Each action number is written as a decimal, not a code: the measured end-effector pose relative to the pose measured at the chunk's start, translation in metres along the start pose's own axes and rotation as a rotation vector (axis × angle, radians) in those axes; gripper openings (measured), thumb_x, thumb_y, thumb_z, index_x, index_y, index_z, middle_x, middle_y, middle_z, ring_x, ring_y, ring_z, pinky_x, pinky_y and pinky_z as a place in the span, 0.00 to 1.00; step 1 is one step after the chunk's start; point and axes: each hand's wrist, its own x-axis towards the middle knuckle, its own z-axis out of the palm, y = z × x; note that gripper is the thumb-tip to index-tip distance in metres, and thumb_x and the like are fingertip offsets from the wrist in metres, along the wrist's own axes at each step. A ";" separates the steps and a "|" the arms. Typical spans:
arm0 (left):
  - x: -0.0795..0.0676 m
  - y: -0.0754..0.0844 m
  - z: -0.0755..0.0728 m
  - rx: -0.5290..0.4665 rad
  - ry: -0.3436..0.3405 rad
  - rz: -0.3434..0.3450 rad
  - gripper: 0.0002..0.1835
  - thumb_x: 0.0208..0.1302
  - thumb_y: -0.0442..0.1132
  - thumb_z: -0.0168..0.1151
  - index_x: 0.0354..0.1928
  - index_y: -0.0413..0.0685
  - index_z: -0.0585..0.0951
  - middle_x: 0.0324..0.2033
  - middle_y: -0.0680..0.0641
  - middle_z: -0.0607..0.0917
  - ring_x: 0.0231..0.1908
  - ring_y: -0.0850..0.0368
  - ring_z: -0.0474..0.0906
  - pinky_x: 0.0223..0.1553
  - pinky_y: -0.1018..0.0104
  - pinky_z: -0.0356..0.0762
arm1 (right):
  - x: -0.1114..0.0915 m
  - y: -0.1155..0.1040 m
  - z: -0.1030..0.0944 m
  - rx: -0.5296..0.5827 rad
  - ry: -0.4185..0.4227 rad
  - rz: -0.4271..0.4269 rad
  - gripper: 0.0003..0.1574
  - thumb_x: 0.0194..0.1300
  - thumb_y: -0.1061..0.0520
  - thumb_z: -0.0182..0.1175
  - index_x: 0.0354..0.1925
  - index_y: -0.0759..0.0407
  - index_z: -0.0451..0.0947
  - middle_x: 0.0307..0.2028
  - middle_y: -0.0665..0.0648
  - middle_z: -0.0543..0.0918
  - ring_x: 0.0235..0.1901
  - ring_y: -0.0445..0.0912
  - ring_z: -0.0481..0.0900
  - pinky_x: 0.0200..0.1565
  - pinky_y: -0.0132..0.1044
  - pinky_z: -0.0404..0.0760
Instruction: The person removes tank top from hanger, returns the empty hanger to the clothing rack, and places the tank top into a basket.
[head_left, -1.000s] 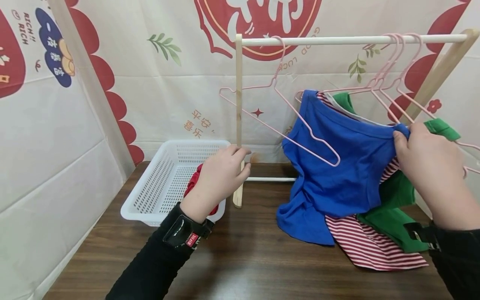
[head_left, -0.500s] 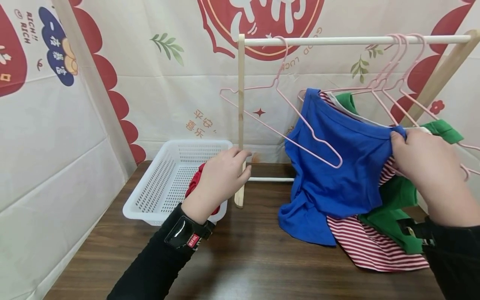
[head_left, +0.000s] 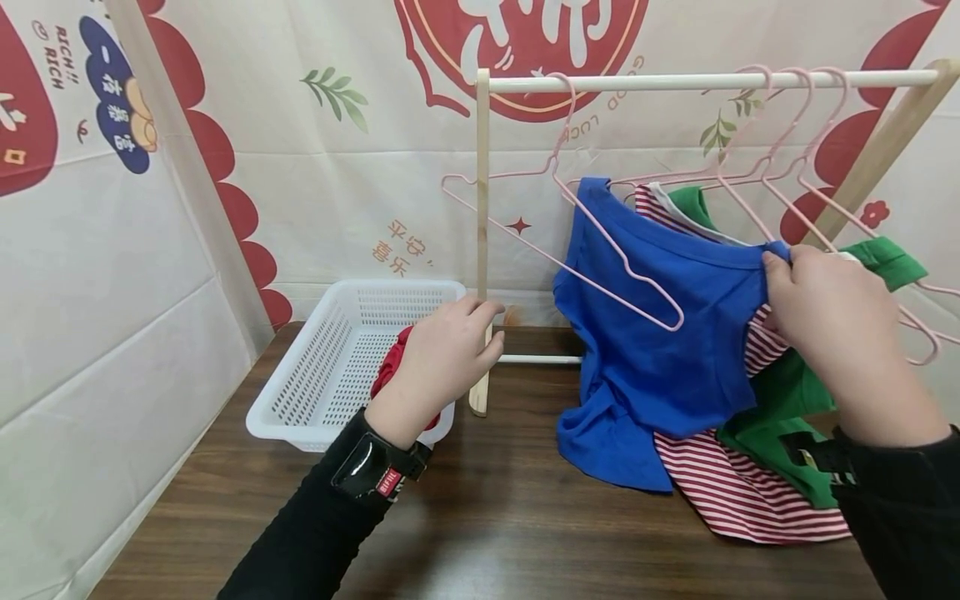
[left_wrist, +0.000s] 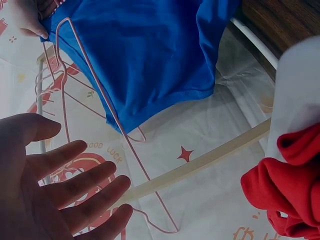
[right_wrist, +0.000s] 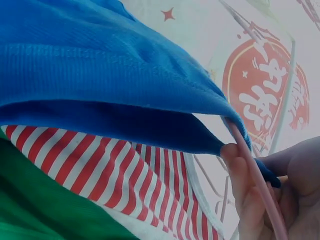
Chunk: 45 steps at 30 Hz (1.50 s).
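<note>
My right hand pinches the shoulder of a blue top together with the end of its pink hanger. This hanger hooks over the white rail. My left hand holds nothing, its fingers spread in the left wrist view; from the head it overlaps the right side of a white basket. Red cloth lies in the basket, partly hidden by that hand. In front of the blue top hangs a bare pink hanger.
Behind the blue top hang a red-and-white striped garment and a green one, both reaching down to the wooden table. The rack's left post stands beside the basket. A printed cloth forms the backdrop.
My right hand has moved left, bringing the blue top and its hanger along; the hook has slid left on the rail, apart from the hangers behind. The left hand stays in place.
</note>
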 end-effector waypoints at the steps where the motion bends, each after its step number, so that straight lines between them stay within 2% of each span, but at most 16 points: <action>1: 0.000 0.000 0.000 -0.001 0.000 -0.001 0.17 0.67 0.46 0.59 0.54 0.49 0.81 0.45 0.48 0.84 0.42 0.51 0.81 0.32 0.63 0.81 | 0.000 -0.001 0.000 -0.002 0.004 -0.001 0.40 0.77 0.40 0.28 0.42 0.75 0.69 0.38 0.80 0.73 0.37 0.72 0.70 0.30 0.60 0.70; 5: 0.000 0.000 0.001 -0.001 0.007 0.000 0.17 0.67 0.46 0.59 0.54 0.49 0.81 0.45 0.48 0.84 0.42 0.52 0.81 0.32 0.63 0.81 | 0.001 -0.003 0.001 -0.003 0.020 0.002 0.40 0.77 0.40 0.28 0.45 0.76 0.68 0.39 0.81 0.72 0.37 0.73 0.70 0.31 0.62 0.70; 12: 0.002 0.000 0.002 -0.012 0.005 -0.010 0.18 0.67 0.47 0.59 0.55 0.50 0.81 0.46 0.48 0.84 0.42 0.52 0.81 0.34 0.63 0.81 | 0.000 -0.007 0.002 0.011 0.098 -0.013 0.37 0.78 0.41 0.31 0.36 0.73 0.68 0.24 0.73 0.73 0.29 0.69 0.71 0.27 0.58 0.69; 17: 0.006 0.002 0.001 -0.023 0.040 0.007 0.18 0.67 0.47 0.59 0.55 0.51 0.81 0.47 0.49 0.84 0.41 0.54 0.81 0.32 0.65 0.80 | -0.006 -0.009 -0.001 0.016 0.157 -0.007 0.35 0.78 0.42 0.33 0.33 0.71 0.67 0.18 0.67 0.69 0.24 0.66 0.70 0.24 0.54 0.67; 21: 0.007 0.005 -0.002 -0.043 0.065 0.024 0.17 0.66 0.46 0.60 0.54 0.50 0.82 0.47 0.48 0.84 0.42 0.53 0.81 0.34 0.63 0.81 | -0.013 -0.008 -0.002 0.024 0.215 -0.010 0.33 0.78 0.44 0.35 0.31 0.72 0.66 0.16 0.65 0.67 0.20 0.62 0.68 0.20 0.49 0.63; 26: 0.006 0.005 -0.003 -0.044 0.062 0.022 0.18 0.66 0.46 0.59 0.55 0.49 0.81 0.47 0.47 0.84 0.42 0.53 0.81 0.34 0.64 0.81 | -0.023 -0.001 0.001 0.032 0.267 -0.003 0.33 0.78 0.44 0.35 0.31 0.72 0.65 0.16 0.66 0.66 0.18 0.61 0.66 0.17 0.48 0.62; 31: 0.007 0.007 -0.001 -0.057 0.083 0.015 0.17 0.67 0.46 0.59 0.54 0.49 0.82 0.47 0.47 0.84 0.41 0.53 0.81 0.36 0.63 0.81 | -0.032 0.008 0.007 0.042 0.278 -0.001 0.33 0.78 0.45 0.36 0.34 0.75 0.66 0.17 0.68 0.68 0.17 0.60 0.65 0.16 0.48 0.63; 38: 0.009 0.012 0.001 -0.060 0.126 0.005 0.16 0.68 0.46 0.56 0.53 0.49 0.83 0.47 0.48 0.84 0.41 0.53 0.82 0.35 0.63 0.81 | -0.042 0.021 0.017 0.012 0.258 -0.030 0.32 0.78 0.46 0.37 0.25 0.70 0.64 0.14 0.63 0.65 0.17 0.58 0.63 0.19 0.46 0.60; 45: 0.007 0.015 0.003 -0.075 0.097 -0.032 0.16 0.67 0.45 0.57 0.53 0.50 0.82 0.47 0.48 0.84 0.43 0.53 0.81 0.36 0.63 0.80 | -0.046 0.023 0.024 -0.004 0.210 -0.045 0.31 0.78 0.44 0.38 0.26 0.66 0.62 0.14 0.61 0.64 0.17 0.57 0.63 0.20 0.47 0.59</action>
